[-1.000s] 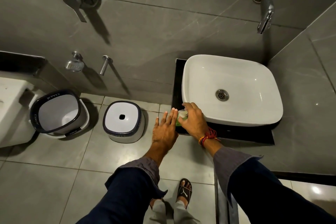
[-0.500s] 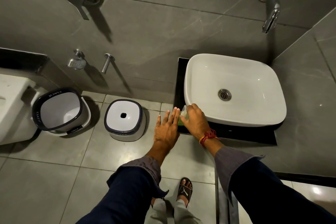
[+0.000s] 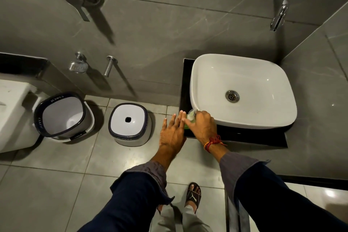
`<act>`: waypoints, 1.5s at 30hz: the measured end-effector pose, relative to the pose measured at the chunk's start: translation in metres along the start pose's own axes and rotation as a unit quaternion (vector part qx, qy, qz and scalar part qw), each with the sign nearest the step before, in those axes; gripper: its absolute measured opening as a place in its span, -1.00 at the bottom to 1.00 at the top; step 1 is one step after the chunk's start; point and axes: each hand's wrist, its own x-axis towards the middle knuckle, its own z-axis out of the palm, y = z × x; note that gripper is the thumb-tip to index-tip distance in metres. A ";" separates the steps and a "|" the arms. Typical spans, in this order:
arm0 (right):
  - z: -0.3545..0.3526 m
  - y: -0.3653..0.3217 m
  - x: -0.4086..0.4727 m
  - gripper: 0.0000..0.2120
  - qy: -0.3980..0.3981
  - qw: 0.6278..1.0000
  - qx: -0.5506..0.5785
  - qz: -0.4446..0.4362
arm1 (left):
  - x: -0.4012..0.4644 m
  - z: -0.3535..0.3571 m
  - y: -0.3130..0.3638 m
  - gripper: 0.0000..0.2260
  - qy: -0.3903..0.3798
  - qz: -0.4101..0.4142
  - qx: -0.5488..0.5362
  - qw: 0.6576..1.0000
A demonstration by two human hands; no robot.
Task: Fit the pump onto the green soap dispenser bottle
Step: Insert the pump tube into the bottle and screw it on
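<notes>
The green soap dispenser bottle [image 3: 187, 126] stands on the front left corner of the black counter [image 3: 244, 136], mostly hidden between my hands. Its pale pump top [image 3: 191, 114] shows just above my fingers. My right hand [image 3: 202, 126] is closed around the pump and the bottle's neck. My left hand [image 3: 173, 132] lies flat beside the bottle on its left, fingers straight and spread, the fingertips touching or nearly touching it.
A white basin [image 3: 243, 90] fills most of the counter right behind the bottle, with a wall tap [image 3: 278, 3] above. On the floor to the left stand a white stool [image 3: 130, 124] and a bucket [image 3: 63, 116]. My sandalled foot [image 3: 193, 196] is below.
My hands stay on the bottle in nearly the same pose. The right hand has shifted slightly on the pump, and the view has drifted a little.
</notes>
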 end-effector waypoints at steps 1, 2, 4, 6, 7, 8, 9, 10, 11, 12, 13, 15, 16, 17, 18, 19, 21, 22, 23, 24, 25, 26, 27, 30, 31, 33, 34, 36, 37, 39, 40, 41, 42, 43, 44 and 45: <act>0.000 -0.002 -0.002 -0.51 0.011 1.000 0.007 -0.001 | 0.000 0.000 0.000 -0.28 0.001 0.002 0.002 1.000; 0.000 -0.002 -0.003 -0.53 0.016 1.000 0.016 -0.010 | 0.001 0.000 -0.001 -0.27 0.000 0.003 0.005 1.000; 0.002 -0.003 -0.003 -0.61 0.002 0.999 0.038 -0.030 | 0.001 0.000 -0.001 -0.26 -0.003 0.001 0.006 1.000; 0.002 -0.002 -0.001 -0.64 -0.009 0.999 0.041 -0.025 | 0.001 0.000 -0.001 -0.26 -0.004 -0.002 0.003 1.000; 0.002 -0.001 0.001 -0.63 -0.004 0.999 0.032 -0.016 | 0.001 0.000 -0.001 -0.27 -0.003 -0.002 0.002 1.000; 0.002 -0.001 0.002 -0.60 0.001 1.000 0.017 -0.007 | 0.001 0.000 -0.001 -0.28 -0.002 0.000 0.003 1.000; 0.001 -0.002 0.001 -0.56 0.009 1.000 0.002 0.001 | 0.001 0.000 -0.001 -0.28 -0.001 0.002 0.004 1.000; 0.001 -0.004 0.000 -0.52 0.019 1.000 -0.008 0.005 | 0.001 0.001 -0.001 -0.28 0.000 0.003 0.004 1.000; 0.001 -0.005 -0.003 -0.50 0.029 1.000 -0.010 0.003 | 0.001 0.001 -0.001 -0.28 0.000 0.004 0.004 1.000; 0.002 -0.006 -0.005 -0.51 0.034 0.999 -0.008 -0.007 | 0.002 0.002 -0.001 -0.27 -0.001 0.005 0.007 1.000; 0.003 -0.005 -0.006 -0.55 0.031 0.999 -0.003 -0.024 | 0.002 0.002 -0.001 -0.27 -0.003 0.005 0.011 1.000; 0.005 -0.002 -0.005 -0.65 0.008 0.999 0.014 -0.051 | 0.002 0.002 -0.002 -0.26 -0.007 0.005 0.017 1.000; 0.004 -0.001 -0.004 -0.67 0.001 0.999 0.016 -0.050 | 0.002 0.002 -0.002 -0.27 -0.006 0.005 0.018 1.000; 0.004 0.000 -0.002 -0.65 0.004 0.999 0.009 -0.042 | 0.002 0.003 -0.002 -0.27 -0.003 0.006 0.018 1.000; 0.003 0.001 -0.001 -0.61 0.009 0.999 -0.005 -0.033 | 0.002 0.003 -0.002 -0.28 0.000 0.007 0.018 1.000; 0.003 0.000 -0.001 -0.56 0.011 0.999 -0.024 -0.023 | 0.002 0.003 -0.001 -0.29 0.001 0.006 0.017 1.000; 0.002 -0.004 -0.003 -0.50 0.021 0.998 -0.050 -0.011 | 0.004 0.002 -0.001 -0.28 -0.002 0.006 0.013 1.000; 0.002 -0.006 -0.006 -0.48 0.028 0.998 -0.054 -0.011 | 0.004 0.002 0.000 -0.28 -0.004 0.007 0.015 1.000; 0.002 -0.006 -0.007 -0.49 0.030 0.998 -0.052 -0.018 | 0.004 0.003 0.000 -0.26 -0.004 0.008 0.019 1.000; 0.002 -0.004 -0.008 -0.52 0.023 0.998 -0.045 -0.029 | 0.004 0.002 0.000 -0.25 -0.004 0.008 0.020 1.000; 0.003 -0.002 -0.008 -0.55 0.011 0.998 -0.036 -0.043 | 0.003 0.002 -0.001 -0.25 -0.004 0.006 0.019 1.000; 0.003 0.000 -0.008 -0.59 0.002 0.998 -0.032 -0.055 | 0.003 0.002 -0.002 -0.25 -0.002 0.005 0.017 1.000; 0.004 0.002 -0.008 -0.62 0.002 0.997 -0.037 -0.062 | 0.003 0.002 -0.003 -0.25 0.001 0.004 0.015 1.000; 0.004 0.004 -0.009 -0.63 0.012 0.996 -0.070 -0.045 | 0.005 0.000 -0.002 -0.27 0.000 0.005 0.020 1.000; 0.005 0.003 -0.011 -0.61 0.016 0.997 -0.071 -0.029 | 0.005 0.000 -0.001 -0.28 -0.004 0.009 0.026 1.000; 0.006 0.001 -0.015 -0.54 0.026 0.999 -0.045 0.007 | 0.005 0.002 0.000 -0.26 -0.007 0.012 0.038 0.999; 0.007 0.001 -0.016 -0.52 0.026 0.999 -0.024 0.016 | 0.004 0.002 0.001 -0.26 -0.009 0.012 0.040 0.999; 0.010 0.001 -0.017 -0.54 0.014 0.999 0.034 0.014 | 0.003 0.001 0.000 -0.24 -0.011 0.009 0.035 0.999; 0.011 0.000 -0.017 -0.56 0.010 0.998 0.059 0.010 | 0.004 0.000 0.000 -0.24 -0.010 0.008 0.031 0.999; 0.012 0.001 -0.017 -0.61 0.018 0.996 0.086 0.008 | 0.004 -0.001 0.000 -0.24 -0.008 0.008 0.029 1.000; 0.013 0.002 -0.016 -0.64 0.024 0.996 0.091 0.010 | 0.005 -0.002 0.000 -0.24 -0.010 0.010 0.029 0.999; 0.013 0.003 -0.016 -0.66 0.027 0.995 0.091 0.012 | 0.006 -0.003 -0.001 -0.24 -0.012 0.012 0.029 0.999; 0.014 0.003 -0.017 -0.67 0.028 0.996 0.087 0.017 | 0.007 -0.004 -0.002 -0.24 -0.014 0.012 0.031 0.999; 0.015 0.003 -0.019 -0.67 0.029 0.996 0.083 0.023 | 0.009 -0.006 -0.004 -0.25 -0.014 0.011 0.036 0.999; 0.017 0.002 -0.021 -0.66 0.029 0.996 0.084 0.032 | 0.010 -0.008 -0.005 -0.27 -0.014 0.011 0.044 0.999; 0.019 0.001 -0.023 -0.66 0.029 0.994 0.092 0.045 | 0.011 -0.010 -0.007 -0.28 -0.016 0.014 0.048 0.999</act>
